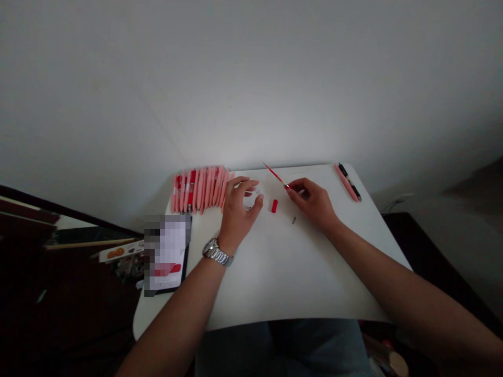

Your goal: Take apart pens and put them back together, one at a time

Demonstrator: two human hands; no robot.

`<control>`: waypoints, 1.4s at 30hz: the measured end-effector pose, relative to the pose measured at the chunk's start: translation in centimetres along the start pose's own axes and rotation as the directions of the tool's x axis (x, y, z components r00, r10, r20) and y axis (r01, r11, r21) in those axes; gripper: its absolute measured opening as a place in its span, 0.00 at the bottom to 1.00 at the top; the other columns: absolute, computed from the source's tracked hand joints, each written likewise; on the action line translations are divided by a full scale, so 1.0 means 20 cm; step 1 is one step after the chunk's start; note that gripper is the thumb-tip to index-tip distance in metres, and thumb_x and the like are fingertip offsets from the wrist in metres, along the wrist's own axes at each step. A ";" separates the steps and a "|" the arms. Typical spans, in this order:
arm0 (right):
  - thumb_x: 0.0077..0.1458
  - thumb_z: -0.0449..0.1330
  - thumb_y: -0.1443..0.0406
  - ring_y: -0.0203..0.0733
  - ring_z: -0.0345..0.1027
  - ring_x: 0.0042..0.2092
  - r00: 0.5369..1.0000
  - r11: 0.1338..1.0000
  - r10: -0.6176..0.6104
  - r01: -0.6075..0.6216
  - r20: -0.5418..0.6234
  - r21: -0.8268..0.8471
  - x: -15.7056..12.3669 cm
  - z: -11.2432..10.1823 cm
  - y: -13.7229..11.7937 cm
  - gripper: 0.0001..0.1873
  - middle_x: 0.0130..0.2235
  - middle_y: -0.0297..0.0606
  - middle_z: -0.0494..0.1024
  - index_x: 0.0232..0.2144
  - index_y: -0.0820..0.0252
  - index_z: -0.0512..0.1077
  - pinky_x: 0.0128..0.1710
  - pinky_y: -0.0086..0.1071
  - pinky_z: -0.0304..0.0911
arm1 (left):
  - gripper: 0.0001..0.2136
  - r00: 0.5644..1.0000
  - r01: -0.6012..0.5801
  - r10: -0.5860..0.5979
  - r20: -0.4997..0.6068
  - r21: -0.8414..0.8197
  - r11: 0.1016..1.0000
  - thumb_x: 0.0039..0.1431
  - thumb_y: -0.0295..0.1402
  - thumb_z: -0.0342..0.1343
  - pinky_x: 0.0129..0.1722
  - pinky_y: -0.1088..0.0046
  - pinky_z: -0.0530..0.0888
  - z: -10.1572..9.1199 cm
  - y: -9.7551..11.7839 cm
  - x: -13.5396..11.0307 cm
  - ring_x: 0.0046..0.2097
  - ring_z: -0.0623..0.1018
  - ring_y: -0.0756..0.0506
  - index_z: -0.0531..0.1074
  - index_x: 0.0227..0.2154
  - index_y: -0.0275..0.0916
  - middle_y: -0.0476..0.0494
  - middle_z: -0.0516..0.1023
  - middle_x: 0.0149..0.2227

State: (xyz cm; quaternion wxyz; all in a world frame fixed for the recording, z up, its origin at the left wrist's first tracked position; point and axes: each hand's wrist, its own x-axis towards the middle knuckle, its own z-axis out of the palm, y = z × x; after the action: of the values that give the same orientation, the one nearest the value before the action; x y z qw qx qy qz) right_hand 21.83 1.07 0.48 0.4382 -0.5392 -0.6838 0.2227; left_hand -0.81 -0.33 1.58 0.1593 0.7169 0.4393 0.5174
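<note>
Landmark: red cap (274, 206), lying loose on the white table (298, 283), long axis running near-to-far.

Right hand (314, 204), just right of the cap: fingertips pinched shut on the near end of a thin red refill (275, 176). The refill's long axis is diagonal and its free tip points away from the person and to the left, ending beyond the cap.

Left hand (238, 209), just left of the cap: thumb and fingers curled together around a small clear piece (256, 191), details too small to tell. Metal watch (216, 251) on that wrist.

Small dark part (293, 220), near and to the right of the cap, below the right hand.

Row of pink pens (200, 189), left of the cap and past the left hand, packed side by side, axes near-to-far.

Pink pen (346, 181) with a black pen (351, 184) beside it, well right of the cap, at the table's far corner.

Dark device (167, 251), far left of the cap and nearer the person. Its face is blurred, so no writing is legible.
</note>
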 end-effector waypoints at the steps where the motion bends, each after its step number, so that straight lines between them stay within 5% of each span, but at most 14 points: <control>1: 0.61 0.62 0.54 0.40 0.72 0.33 1.000 1.000 -0.001 0.001 0.005 0.009 -0.01 0.01 -0.01 0.14 0.36 0.39 0.81 0.40 0.57 0.76 0.36 0.35 0.67 | 0.14 1.000 0.009 -0.009 -0.009 -0.014 1.000 0.64 0.32 0.61 0.50 0.63 0.81 0.00 0.00 0.00 0.45 0.78 0.48 0.72 0.51 0.44 0.40 0.67 0.54; 11: 0.62 0.61 0.55 0.41 0.72 0.35 0.997 0.999 -0.026 0.024 0.071 0.038 -0.04 0.04 -0.06 0.13 0.37 0.39 0.81 0.41 0.56 0.76 0.37 0.35 0.67 | 0.14 0.986 0.109 -0.138 -0.097 -0.260 0.959 0.61 0.34 0.64 0.53 0.65 0.80 0.01 -0.03 0.01 0.46 0.79 0.49 0.74 0.48 0.42 0.41 0.68 0.53; 16: 0.61 0.61 0.56 0.41 0.72 0.34 0.994 0.999 -0.028 0.024 0.110 0.033 -0.04 0.03 -0.07 0.12 0.38 0.39 0.81 0.40 0.56 0.76 0.36 0.35 0.68 | 0.10 0.949 0.165 -0.234 -0.210 -0.302 0.939 0.68 0.40 0.57 0.49 0.66 0.80 -0.02 -0.06 0.02 0.43 0.80 0.48 0.76 0.43 0.41 0.41 0.75 0.47; 22: 0.61 0.61 0.57 0.41 0.73 0.35 0.986 0.998 -0.060 0.056 0.154 0.028 -0.05 0.02 -0.06 0.10 0.38 0.38 0.81 0.41 0.56 0.75 0.37 0.34 0.67 | 0.09 0.910 0.209 -0.334 -0.245 -0.425 0.881 0.65 0.39 0.60 0.49 0.68 0.78 -0.02 -0.12 0.02 0.43 0.81 0.48 0.76 0.42 0.40 0.44 0.78 0.43; 35: 0.59 0.63 0.60 0.43 0.74 0.38 0.979 0.996 -0.084 0.087 0.186 -0.006 -0.05 0.01 -0.07 0.07 0.38 0.38 0.81 0.39 0.54 0.76 0.40 0.37 0.68 | 0.11 0.842 0.137 -0.427 -0.328 -0.637 0.759 0.61 0.37 0.65 0.52 0.66 0.79 -0.01 -0.10 0.05 0.46 0.79 0.50 0.71 0.43 0.43 0.46 0.75 0.43; 42: 0.59 0.63 0.61 0.44 0.74 0.38 0.977 0.995 -0.096 0.099 0.189 -0.010 -0.05 0.02 -0.07 0.06 0.38 0.38 0.81 0.39 0.53 0.76 0.40 0.37 0.68 | 0.12 0.870 0.140 -0.398 -0.290 -0.630 0.764 0.61 0.40 0.65 0.51 0.66 0.79 -0.01 -0.09 0.04 0.45 0.80 0.49 0.71 0.42 0.43 0.47 0.76 0.42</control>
State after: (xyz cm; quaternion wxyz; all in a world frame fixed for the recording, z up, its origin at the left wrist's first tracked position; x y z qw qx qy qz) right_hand 20.75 -0.13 0.97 0.3767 -0.4858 -0.7500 0.2442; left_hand -1.70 1.32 0.93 0.3532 0.4348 0.3800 0.7360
